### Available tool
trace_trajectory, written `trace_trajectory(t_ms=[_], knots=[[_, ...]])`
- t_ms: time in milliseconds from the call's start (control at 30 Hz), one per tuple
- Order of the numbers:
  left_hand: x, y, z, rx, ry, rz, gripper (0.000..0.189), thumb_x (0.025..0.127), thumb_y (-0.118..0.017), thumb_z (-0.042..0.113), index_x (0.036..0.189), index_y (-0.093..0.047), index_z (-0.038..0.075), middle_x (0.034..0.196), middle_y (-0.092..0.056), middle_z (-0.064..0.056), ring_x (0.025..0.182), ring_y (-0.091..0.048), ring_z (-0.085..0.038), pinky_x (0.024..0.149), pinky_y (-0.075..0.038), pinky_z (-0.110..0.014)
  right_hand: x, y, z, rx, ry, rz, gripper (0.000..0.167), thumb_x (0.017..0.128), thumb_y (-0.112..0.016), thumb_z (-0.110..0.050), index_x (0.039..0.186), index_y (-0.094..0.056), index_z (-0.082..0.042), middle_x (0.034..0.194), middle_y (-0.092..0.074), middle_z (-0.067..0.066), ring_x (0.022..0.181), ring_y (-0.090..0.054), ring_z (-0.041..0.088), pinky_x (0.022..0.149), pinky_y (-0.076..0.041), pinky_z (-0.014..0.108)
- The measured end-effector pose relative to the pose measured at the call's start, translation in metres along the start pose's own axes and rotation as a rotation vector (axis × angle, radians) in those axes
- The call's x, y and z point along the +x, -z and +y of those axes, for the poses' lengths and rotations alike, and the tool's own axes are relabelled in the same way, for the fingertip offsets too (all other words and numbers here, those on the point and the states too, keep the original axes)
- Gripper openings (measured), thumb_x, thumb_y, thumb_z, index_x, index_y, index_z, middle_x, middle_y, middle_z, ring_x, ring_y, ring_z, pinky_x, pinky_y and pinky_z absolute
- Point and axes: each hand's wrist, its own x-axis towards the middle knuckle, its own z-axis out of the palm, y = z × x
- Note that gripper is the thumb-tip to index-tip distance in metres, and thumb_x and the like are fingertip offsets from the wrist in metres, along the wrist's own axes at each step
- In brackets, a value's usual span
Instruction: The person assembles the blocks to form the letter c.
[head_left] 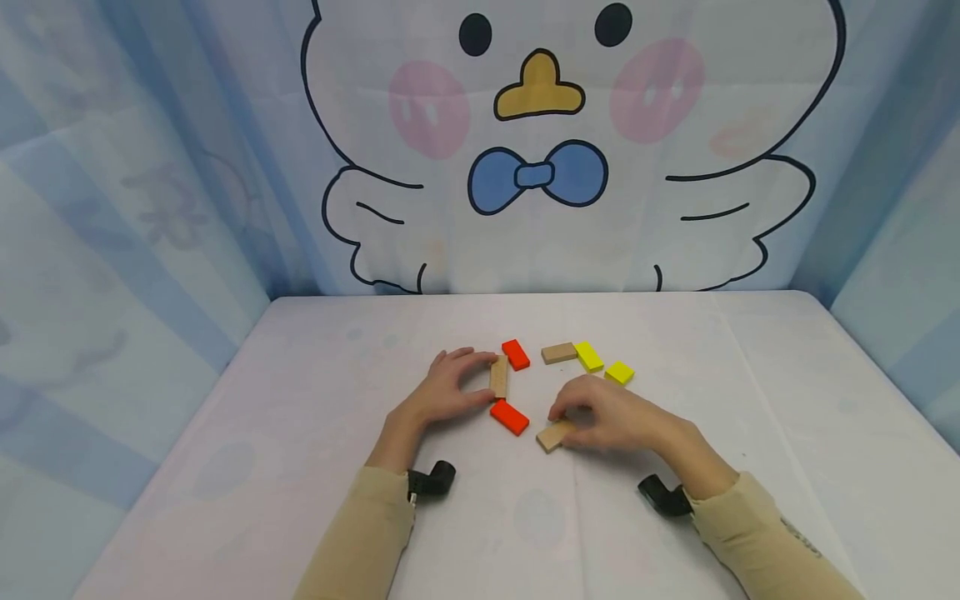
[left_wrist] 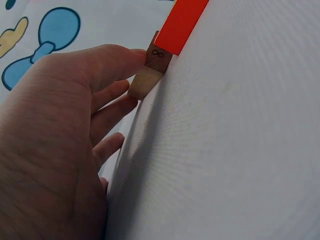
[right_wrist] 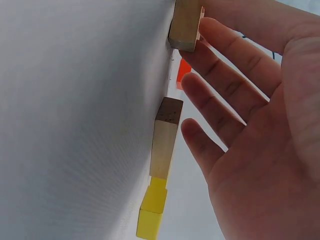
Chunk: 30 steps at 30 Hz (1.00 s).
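Observation:
In the head view my left hand (head_left: 446,387) holds a plain wooden block (head_left: 498,377), thumb at its near end and a finger at its far end. The left wrist view shows a dark mark on that wooden block (left_wrist: 158,53). One red block (head_left: 510,417) lies against its near end, another red block (head_left: 516,355) by its far end. My right hand (head_left: 618,415) pinches a second wooden block (head_left: 553,435) at the table's middle; the right wrist view shows this wooden block (right_wrist: 185,27) between thumb and fingers, the other fingers loosely bent.
Behind the right hand lie a third wooden block (head_left: 558,353), a yellow block (head_left: 588,357) touching it, and another yellow block (head_left: 619,372). A white cloth covers the table (head_left: 300,500). A printed curtain (head_left: 540,250) hangs along the back edge.

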Motion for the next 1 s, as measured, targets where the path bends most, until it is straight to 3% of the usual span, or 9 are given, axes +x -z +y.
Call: trace_trajectory(t_ms=[500,1000], knots=[[0.0,-0.001,-0.002,0.002,0.008,0.006,0.057,0.091,-0.069,0.032,0.144,-0.057,0.015,0.147,-0.053,-0.006,0.144,-0.033,-0.031,0.121,-0.005,-0.054,0.001,-0.001,-0.001,-0.035,0.008,0.005,0.018,0.085,-0.082,-0.015,0.102,-0.077,-0.016,0.099,-0.066,-0.011,0.094,-0.06,0.013,0.088,-0.052,0.038],[0.0,0.0,0.002,0.009,0.021,0.004,0.057,0.091,-0.069,0.032,0.144,-0.057,0.015,0.147,-0.053,-0.007,0.144,-0.033,-0.031,0.121,-0.005,-0.054,0.006,-0.007,-0.013,-0.079,-0.117,-0.038,0.023,0.084,-0.084,-0.028,0.104,-0.076,-0.019,0.099,-0.064,-0.016,0.098,-0.056,0.012,0.092,-0.05,0.041]])
